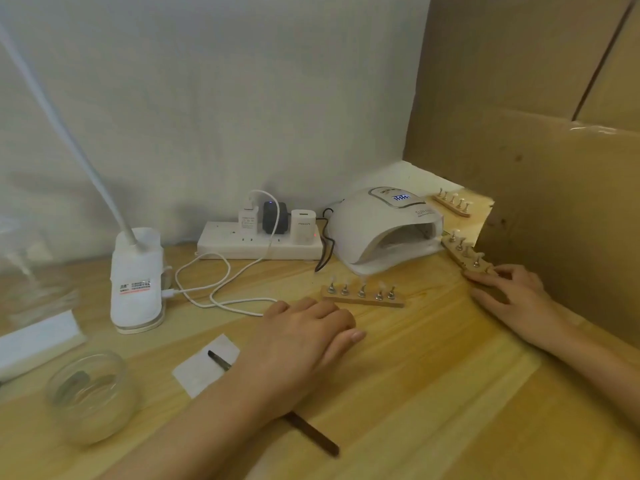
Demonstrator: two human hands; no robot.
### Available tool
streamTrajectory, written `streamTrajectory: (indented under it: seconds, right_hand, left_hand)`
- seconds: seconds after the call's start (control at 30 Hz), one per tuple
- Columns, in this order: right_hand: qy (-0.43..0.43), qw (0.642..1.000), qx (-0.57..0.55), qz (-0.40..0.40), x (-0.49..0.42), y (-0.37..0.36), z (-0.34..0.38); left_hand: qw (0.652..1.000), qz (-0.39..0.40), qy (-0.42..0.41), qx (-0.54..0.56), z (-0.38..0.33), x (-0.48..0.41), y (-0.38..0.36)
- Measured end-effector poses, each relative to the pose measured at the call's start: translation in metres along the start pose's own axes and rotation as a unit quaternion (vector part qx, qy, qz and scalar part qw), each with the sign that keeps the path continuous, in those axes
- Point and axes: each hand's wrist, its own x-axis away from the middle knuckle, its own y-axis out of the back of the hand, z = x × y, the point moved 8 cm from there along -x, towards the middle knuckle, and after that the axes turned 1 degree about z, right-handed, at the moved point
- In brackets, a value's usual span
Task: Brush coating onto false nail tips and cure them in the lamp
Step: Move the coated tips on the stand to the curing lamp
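The white curing lamp (374,223) stands at the back of the wooden table, its display lit and its opening facing me. A wooden strip of nail tips (362,295) lies in front of it; my left hand (308,332) rests palm down just short of this strip, holding nothing. A second strip (462,252) lies to the right of the lamp, and my right hand (509,292) pinches its near end between thumb and fingers. A third strip (453,201) lies behind the lamp. The dark brush (313,435) lies on the table, partly hidden under my left forearm, its tip on a white paper square (197,370).
A glass bowl (90,398) sits at the front left. A white desk lamp base (136,278) and a power strip (259,242) with chargers and a looping white cable (214,289) fill the back left. A cardboard wall (554,168) closes the right side.
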Motion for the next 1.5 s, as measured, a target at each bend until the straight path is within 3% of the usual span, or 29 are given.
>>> streamTrajectory:
  seconds: [0.4,0.63,1.03,1.17,1.33,1.43,1.5]
  right_hand:
    - [-0.071,0.994,0.08,0.027,-0.055,-0.018,0.032]
    - [-0.065,0.996,-0.028,-0.05,-0.059,-0.006,0.014]
    - [-0.087,0.984,0.158,-0.014,-0.077,-0.01,0.033]
    - [-0.035,0.979,0.201,-0.005,-0.064,-0.014,0.032]
    - [0.17,0.965,0.194,-0.042,-0.046,-0.017,0.053]
    - [0.169,0.975,0.138,-0.032,-0.053,-0.012,0.048]
    - [0.111,0.984,0.142,-0.013,-0.066,-0.008,0.036]
  left_hand:
    - [0.997,-0.006,0.024,0.068,0.004,0.002,-0.002]
    - [0.996,-0.009,0.025,0.08,0.005,0.002,-0.003]
    - [0.997,-0.024,0.028,0.065,0.005,0.001,-0.001]
    - [0.997,-0.026,0.03,0.067,0.006,0.001,-0.002]
    - [0.996,-0.028,0.031,0.076,0.007,0.001,-0.003]
    - [0.995,-0.027,0.034,0.086,0.008,0.001,-0.003]
    - [0.995,-0.026,0.035,0.093,0.008,0.001,-0.003]
